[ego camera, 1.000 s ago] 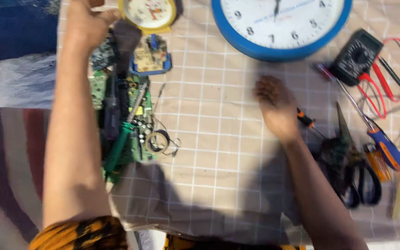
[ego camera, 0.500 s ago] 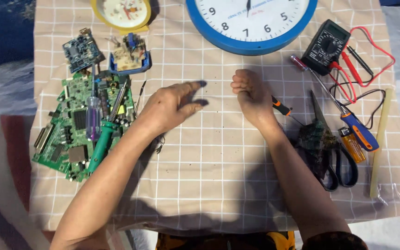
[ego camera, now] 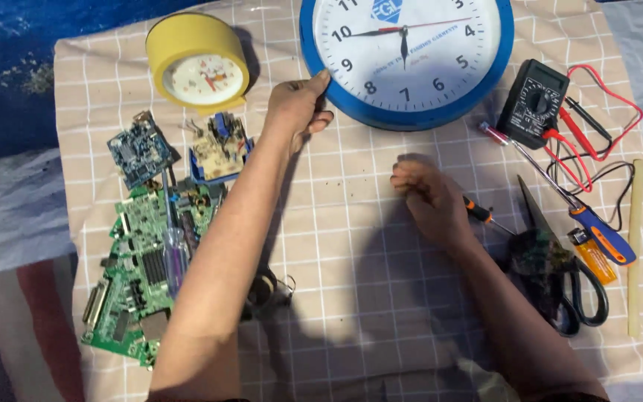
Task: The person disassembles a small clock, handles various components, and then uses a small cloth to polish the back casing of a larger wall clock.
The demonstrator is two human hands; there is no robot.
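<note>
A: Which is the largest object in the work, and what has changed about it?

B: The blue-rimmed wall clock (ego camera: 406,56). The left hand (ego camera: 297,104) has travelled forward from the middle of the counter (ego camera: 351,246) and now touches the clock's lower-left rim, fingers curled against the edge. Judged from this, handling has turned to the clock; whether the grip is closed around the rim cannot be told.

A: And the right hand (ego camera: 429,202)?

B: It rests on the checked cloth just short of the clock, loosely clenched, much as half a second ago. Whether it encloses anything cannot be told. A small orange-handled screwdriver (ego camera: 481,214) lies touching its outer side.

A: What lies outboard of each hand?

B: Beyond the left forearm: a green circuit board (ego camera: 132,290) with a clear-handled screwdriver (ego camera: 173,249) across it, and a yellow alarm clock (ego camera: 197,63) ahead. Beyond the right hand: a black multimeter (ego camera: 533,103) with red and black leads, black scissors (ego camera: 571,294), and a long blue-and-orange screwdriver (ego camera: 597,231).

A: Any containers?

B: One only: a shallow blue plastic casing (ego camera: 221,149) beside the left forearm, holding a small tan circuit board. No box, tray or bin is in view.
</note>
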